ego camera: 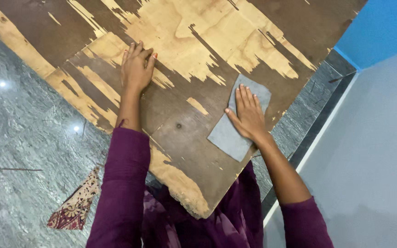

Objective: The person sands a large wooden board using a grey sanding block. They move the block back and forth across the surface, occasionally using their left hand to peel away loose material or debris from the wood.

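A large plywood board (194, 55) lies on the floor, its dark brown top layer worn away in pale patches. My right hand (248, 115) lies flat, fingers together, pressing a grey rectangular sheet of sandpaper (228, 138) onto the board near its right edge. My left hand (136, 69) rests palm down on the bare board farther left, fingers spread slightly, holding nothing. Both arms wear purple sleeves.
Grey speckled stone floor (24, 133) lies to the left of the board. A patterned cloth end (76, 206) trails on the floor at lower left. A pale wall (373, 151) with a blue upper part (382, 27) stands at the right, behind a dark skirting strip.
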